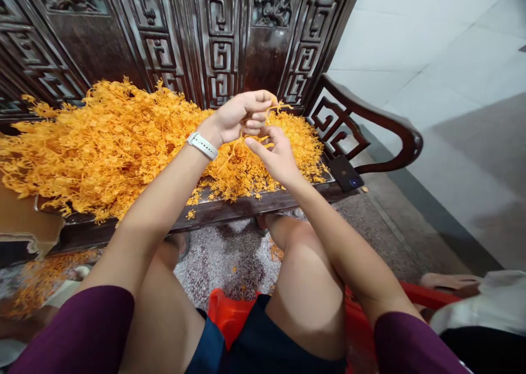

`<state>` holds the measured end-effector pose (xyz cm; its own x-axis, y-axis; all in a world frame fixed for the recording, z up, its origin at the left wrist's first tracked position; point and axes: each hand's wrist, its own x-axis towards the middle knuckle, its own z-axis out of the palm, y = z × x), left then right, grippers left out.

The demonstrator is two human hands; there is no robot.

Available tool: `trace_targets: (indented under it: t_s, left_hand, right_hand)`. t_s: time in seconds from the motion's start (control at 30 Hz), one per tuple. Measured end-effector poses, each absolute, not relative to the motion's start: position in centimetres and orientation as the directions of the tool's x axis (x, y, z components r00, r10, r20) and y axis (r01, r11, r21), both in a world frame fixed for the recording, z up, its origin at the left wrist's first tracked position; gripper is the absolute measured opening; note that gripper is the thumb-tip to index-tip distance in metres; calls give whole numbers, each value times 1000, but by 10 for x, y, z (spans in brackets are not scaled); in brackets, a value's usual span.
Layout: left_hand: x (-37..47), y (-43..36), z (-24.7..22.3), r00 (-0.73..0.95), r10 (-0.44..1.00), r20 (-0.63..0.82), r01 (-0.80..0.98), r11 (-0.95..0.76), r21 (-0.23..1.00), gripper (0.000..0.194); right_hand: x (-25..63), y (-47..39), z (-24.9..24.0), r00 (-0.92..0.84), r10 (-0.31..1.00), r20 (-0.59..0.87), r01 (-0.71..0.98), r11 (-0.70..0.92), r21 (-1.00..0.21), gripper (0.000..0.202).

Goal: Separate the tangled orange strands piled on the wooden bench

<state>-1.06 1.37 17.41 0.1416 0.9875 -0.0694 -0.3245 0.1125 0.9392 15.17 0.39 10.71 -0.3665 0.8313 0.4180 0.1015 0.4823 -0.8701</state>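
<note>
Nearest to you, below both hands, are your dark blue shorts (263,344) and, between your thighs, a bit of red plastic seat (230,311). Low and well to the right of your hands, someone else's light clothing (489,297) shows at the edge of view. Farther out, you wear a pale watch (203,145) just behind your left hand (236,119). That hand has its fingers curled, thumb and forefinger pinching a thin, branching orange piece (283,106). Just below it, your right hand (279,157) is half curled, thumb spread from the fingers, close to the left fingertips; whether it grips any strand, you cannot tell from this view.

Under and beyond both hands lies a loose heap of orange pieces (238,179), and left of them rises a larger, taller pile (110,149). Both rest on a dark wooden bench (230,214). A torn cardboard sheet or box (24,209) sits far left of your hands. To their right, a dark phone (346,173) lies by the curved armrest (378,116). Farthest, beyond the hands, stand the carved backrest (267,56) and, right of it, a pale wall (411,34).
</note>
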Motion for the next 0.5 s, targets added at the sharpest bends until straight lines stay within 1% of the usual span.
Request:
trace_targets:
  t_s: [0.07, 0.13, 0.2, 0.23, 0.33, 0.43, 0.5]
  left_hand:
    - [-4, 11, 175, 168, 984, -67, -284, 113, 952, 6]
    - [-2, 9, 178, 185, 982, -43, -256, 90, 963, 5]
    - [-5, 11, 183, 177, 984, 7, -254, 39, 966, 3]
    - [-8, 12, 185, 161, 986, 33, -264, 11, 965, 3]
    - [-20, 16, 186, 101, 993, 60, -245, -34, 969, 10]
    - [-31, 19, 175, 85, 996, 37, -75, -30, 997, 25]
    - [-34, 22, 165, 142, 990, 27, 70, -37, 997, 29]
  right_hand:
    - [151, 7, 105, -425, 813, 399, 58, 464, -884, 27]
    - [150, 10, 102, -438, 813, 384, -7, 424, -906, 33]
    - [149, 13, 100, -404, 834, 376, -44, 393, -919, 40]
    - [149, 14, 100, -380, 848, 371, -55, 379, -924, 40]
    - [150, 17, 101, -283, 896, 341, -115, 322, -940, 29]
    - [153, 18, 105, -187, 941, 283, -179, 251, -951, 20]
    - [153, 19, 105, -152, 958, 244, -238, 204, -950, 17]
